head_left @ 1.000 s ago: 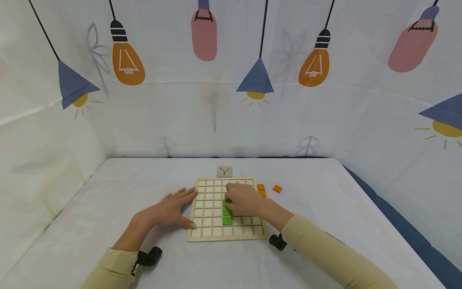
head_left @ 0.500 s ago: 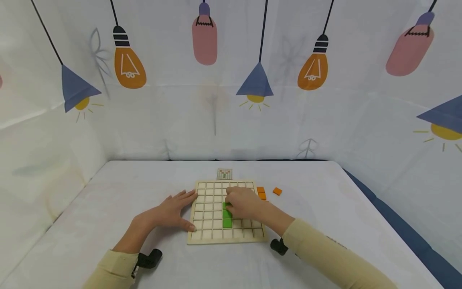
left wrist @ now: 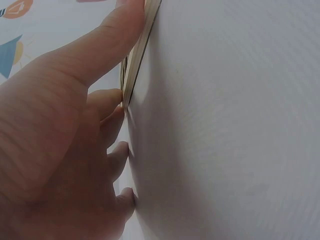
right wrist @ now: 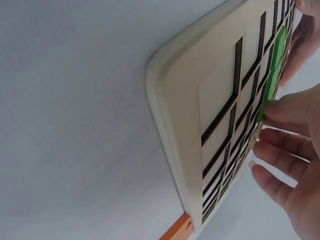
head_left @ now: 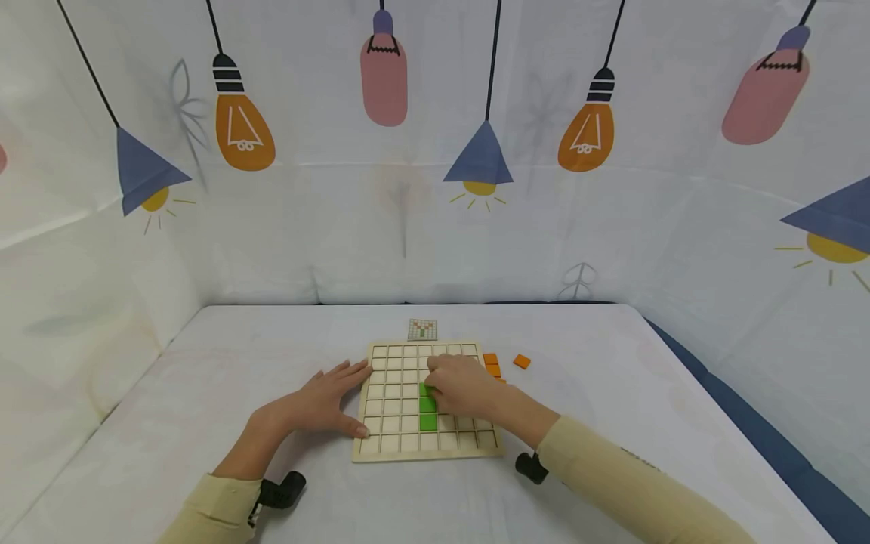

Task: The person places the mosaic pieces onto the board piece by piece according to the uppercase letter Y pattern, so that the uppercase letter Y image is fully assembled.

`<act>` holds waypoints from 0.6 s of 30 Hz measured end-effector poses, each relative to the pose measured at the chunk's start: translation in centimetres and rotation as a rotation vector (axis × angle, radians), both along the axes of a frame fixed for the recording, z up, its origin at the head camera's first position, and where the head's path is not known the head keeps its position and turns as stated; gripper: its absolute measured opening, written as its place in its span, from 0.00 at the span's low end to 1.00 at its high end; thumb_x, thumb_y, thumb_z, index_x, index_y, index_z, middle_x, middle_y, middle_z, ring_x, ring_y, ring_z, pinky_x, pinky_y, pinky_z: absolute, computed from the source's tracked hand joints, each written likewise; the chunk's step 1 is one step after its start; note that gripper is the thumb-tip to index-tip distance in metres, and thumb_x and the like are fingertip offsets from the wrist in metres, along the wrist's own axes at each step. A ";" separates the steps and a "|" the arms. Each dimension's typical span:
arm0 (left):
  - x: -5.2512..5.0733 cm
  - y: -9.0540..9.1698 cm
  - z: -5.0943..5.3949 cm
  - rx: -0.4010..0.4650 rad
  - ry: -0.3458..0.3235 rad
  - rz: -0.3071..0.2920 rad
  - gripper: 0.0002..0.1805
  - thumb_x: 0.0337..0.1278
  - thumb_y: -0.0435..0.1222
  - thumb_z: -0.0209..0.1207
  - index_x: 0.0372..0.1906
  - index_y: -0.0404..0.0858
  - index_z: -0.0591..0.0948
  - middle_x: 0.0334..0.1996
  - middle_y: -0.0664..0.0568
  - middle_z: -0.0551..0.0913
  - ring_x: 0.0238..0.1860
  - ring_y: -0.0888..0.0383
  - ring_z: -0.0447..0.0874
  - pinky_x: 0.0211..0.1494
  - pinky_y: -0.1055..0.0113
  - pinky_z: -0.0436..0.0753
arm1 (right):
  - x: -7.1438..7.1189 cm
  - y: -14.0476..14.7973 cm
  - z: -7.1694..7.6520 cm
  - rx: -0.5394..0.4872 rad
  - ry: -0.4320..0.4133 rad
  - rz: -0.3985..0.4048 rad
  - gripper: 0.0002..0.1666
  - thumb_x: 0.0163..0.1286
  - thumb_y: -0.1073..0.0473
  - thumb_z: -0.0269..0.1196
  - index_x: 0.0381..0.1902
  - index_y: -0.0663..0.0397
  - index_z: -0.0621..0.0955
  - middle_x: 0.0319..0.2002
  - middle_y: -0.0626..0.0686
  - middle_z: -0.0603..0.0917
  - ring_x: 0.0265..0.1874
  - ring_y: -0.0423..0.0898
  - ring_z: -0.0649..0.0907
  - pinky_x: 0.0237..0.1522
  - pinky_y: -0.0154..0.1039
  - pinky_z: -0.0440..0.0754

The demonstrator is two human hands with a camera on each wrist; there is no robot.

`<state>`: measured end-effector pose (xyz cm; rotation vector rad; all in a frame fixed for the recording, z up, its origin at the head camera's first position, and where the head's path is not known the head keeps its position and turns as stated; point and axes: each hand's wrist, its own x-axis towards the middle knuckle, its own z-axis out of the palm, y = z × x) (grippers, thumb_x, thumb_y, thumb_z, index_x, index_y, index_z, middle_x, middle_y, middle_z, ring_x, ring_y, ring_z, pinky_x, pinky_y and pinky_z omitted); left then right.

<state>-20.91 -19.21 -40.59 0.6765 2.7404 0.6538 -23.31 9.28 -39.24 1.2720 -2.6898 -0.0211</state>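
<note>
A pale wooden grid board (head_left: 390, 414) lies flat on the white table. A column of several green tiles (head_left: 427, 421) sits in its middle cells. My right hand (head_left: 465, 387) is over the board with bent fingers. In the right wrist view, the thumb of this hand (right wrist: 300, 165) touches the near end of the green strip (right wrist: 272, 75); whether a tile is pinched there cannot be seen. My left hand (head_left: 319, 400) rests spread along the board's left side, fingers and thumb touching its edge. In the left wrist view, the left thumb (left wrist: 112, 40) lies against the board's rim (left wrist: 142, 45).
Several orange tiles (head_left: 492, 364) lie beside the board's right edge, partly behind my right hand. One loose orange tile (head_left: 522, 361) lies farther right. A small card with a printed coloured grid (head_left: 422, 329) lies beyond the board. A patterned white curtain (head_left: 326, 227) hangs behind the table.
The head view has tilted up slightly. My right hand has shifted a little to the right over the board, showing more orange beside it. My left hand keeps its place.
</note>
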 end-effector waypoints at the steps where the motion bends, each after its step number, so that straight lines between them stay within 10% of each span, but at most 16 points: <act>1: 0.0 0.0 0.0 -0.002 0.001 0.001 0.62 0.41 0.61 0.72 0.79 0.39 0.56 0.80 0.44 0.53 0.79 0.35 0.44 0.73 0.27 0.44 | 0.0 0.1 0.0 -0.006 -0.003 0.006 0.08 0.68 0.63 0.63 0.32 0.48 0.88 0.23 0.43 0.68 0.22 0.38 0.61 0.24 0.28 0.59; 18: 0.0 0.1 0.0 -0.009 0.015 -0.003 0.63 0.41 0.61 0.72 0.79 0.39 0.56 0.80 0.43 0.54 0.79 0.34 0.45 0.73 0.27 0.45 | -0.4 3.4 0.0 -0.051 -0.113 -0.054 0.16 0.64 0.67 0.59 0.43 0.43 0.86 0.28 0.42 0.70 0.26 0.39 0.67 0.27 0.29 0.66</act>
